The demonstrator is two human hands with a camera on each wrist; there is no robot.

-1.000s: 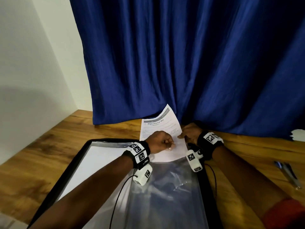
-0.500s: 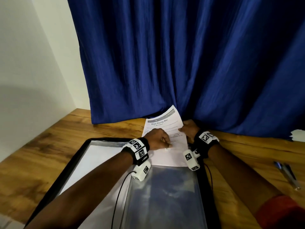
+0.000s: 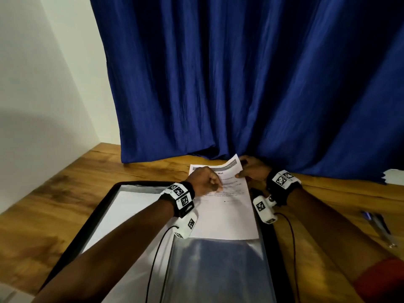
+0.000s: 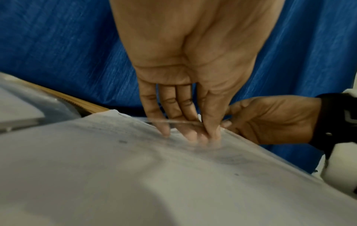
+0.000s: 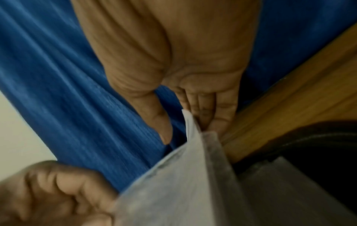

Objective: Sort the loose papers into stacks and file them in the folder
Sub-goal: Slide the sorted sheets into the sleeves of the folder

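An open black folder lies on the wooden table with clear sleeves inside. A printed paper sits partway in the right-hand sleeve, its headed end sticking out toward the curtain. My left hand is curled over the paper's upper left. In the left wrist view its fingertips pinch the sleeve's clear open edge against the paper. My right hand holds the paper's upper right edge, thumb on top and fingers beneath, as the right wrist view shows.
A blue curtain hangs right behind the paper's far end. Pens lie on the table to the right. More white sheets peek in at the right edge. A white sheet fills the folder's left sleeve.
The paper has slid toward me, deeper into the right-hand sleeve, and lies flatter. Both hands have stayed at its far end.
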